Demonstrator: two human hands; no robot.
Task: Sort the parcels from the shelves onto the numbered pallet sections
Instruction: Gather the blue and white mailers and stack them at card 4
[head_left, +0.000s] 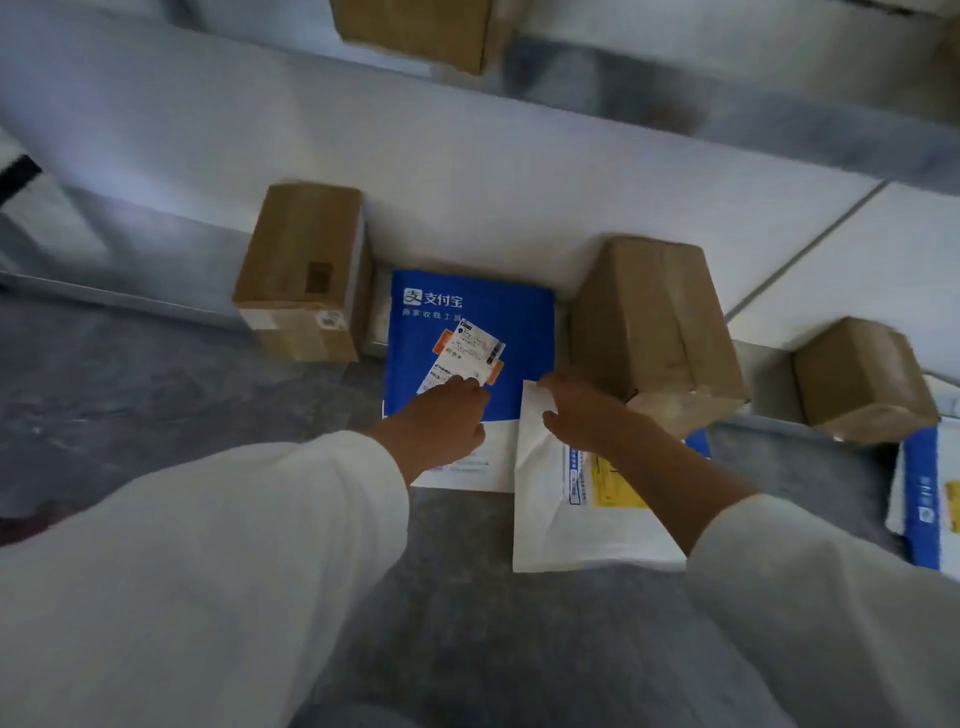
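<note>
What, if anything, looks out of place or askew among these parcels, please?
The shipping label on the blue parcel is stuck on askew, rotated against the parcel's edges. The white mailer overlaps the blue parcel's near right corner. The brown box right of both looks dented at its near end. Nothing appears spilled.

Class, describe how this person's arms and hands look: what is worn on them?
Both arms wear loose, long white sleeves with no markings: the left sleeve reaches the wrist, the right sleeve stops further up the forearm. The left hand and right hand are bare: no gloves, rings or watch show.
</note>
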